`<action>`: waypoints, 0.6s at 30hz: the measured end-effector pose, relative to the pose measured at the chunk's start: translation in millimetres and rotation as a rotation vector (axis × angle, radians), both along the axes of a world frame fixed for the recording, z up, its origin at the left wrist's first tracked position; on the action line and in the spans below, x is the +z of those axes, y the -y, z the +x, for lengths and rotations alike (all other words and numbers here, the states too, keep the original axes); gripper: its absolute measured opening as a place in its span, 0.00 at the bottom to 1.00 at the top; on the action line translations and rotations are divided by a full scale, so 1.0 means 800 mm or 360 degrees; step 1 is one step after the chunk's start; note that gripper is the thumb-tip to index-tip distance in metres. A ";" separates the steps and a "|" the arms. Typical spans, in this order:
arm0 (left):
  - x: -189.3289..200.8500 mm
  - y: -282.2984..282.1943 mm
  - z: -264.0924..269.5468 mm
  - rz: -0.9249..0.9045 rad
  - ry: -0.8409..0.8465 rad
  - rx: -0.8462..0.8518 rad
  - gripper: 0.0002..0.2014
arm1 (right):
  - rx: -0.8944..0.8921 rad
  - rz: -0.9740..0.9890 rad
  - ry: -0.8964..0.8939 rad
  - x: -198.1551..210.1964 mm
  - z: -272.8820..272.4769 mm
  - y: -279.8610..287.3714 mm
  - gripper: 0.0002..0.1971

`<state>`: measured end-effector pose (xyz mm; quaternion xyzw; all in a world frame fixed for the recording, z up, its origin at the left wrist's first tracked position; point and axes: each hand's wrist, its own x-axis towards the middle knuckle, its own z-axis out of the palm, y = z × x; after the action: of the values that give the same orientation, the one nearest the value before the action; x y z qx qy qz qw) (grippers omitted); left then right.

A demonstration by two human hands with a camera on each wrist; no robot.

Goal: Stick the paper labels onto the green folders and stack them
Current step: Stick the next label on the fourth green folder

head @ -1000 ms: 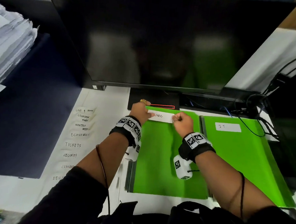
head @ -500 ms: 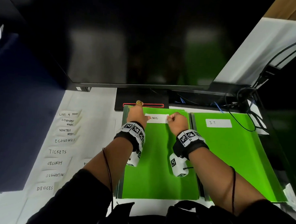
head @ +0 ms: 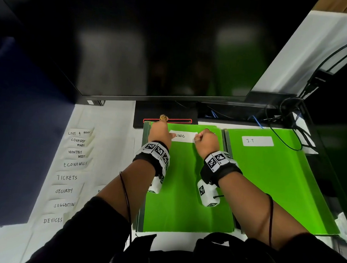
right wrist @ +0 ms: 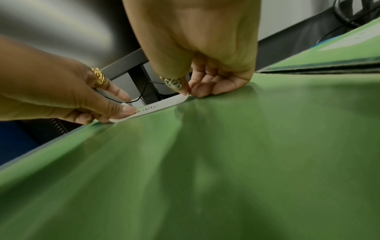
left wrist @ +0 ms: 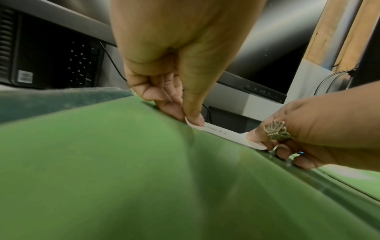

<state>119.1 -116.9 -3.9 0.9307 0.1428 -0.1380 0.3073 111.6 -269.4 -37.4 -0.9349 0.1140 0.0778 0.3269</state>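
A white paper label reading CLINIC (head: 185, 136) lies near the top edge of the left green folder (head: 185, 192), which tops a stack. My left hand (head: 171, 135) pinches the label's left end, thumb on top (left wrist: 194, 120). My right hand (head: 196, 138) pinches the right end with curled fingers (right wrist: 185, 91). In the wrist views the label (left wrist: 222, 132) (right wrist: 156, 107) sits low against the folder surface. To the right lies a second green folder (head: 276, 187) with a stuck label reading I.T (head: 257, 141).
A column of handwritten labels (head: 71, 176) lies on white paper at the left. A large dark monitor (head: 162, 50) overhangs the back, its black base (head: 165, 110) just behind the folders. Cables (head: 285, 125) run at the back right. A dark blue surface (head: 17, 133) lies far left.
Both hands keep hold of the label's ends. The label has come down a little onto the folder's top area, and the head view has shifted.
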 end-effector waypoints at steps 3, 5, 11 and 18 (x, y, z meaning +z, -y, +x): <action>0.000 0.000 0.000 0.0012 -0.0014 -0.0025 0.25 | 0.0016 -0.0033 0.0002 -0.001 -0.001 0.000 0.10; 0.000 0.000 -0.001 0.0033 -0.0009 -0.0047 0.25 | 0.0039 -0.0060 -0.0005 -0.001 -0.001 -0.001 0.10; -0.001 -0.019 -0.005 0.0158 0.0094 -0.0087 0.25 | -0.0156 0.0064 0.0030 0.004 -0.002 0.006 0.11; 0.000 -0.013 0.008 0.0354 0.0022 -0.0187 0.37 | -0.0200 0.0099 -0.0258 0.017 0.013 0.007 0.32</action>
<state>125.2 -106.2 -3.8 0.9667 0.1002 -0.1327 0.1944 122.4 -275.3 -23.7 -0.9060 0.1960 0.1360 0.3497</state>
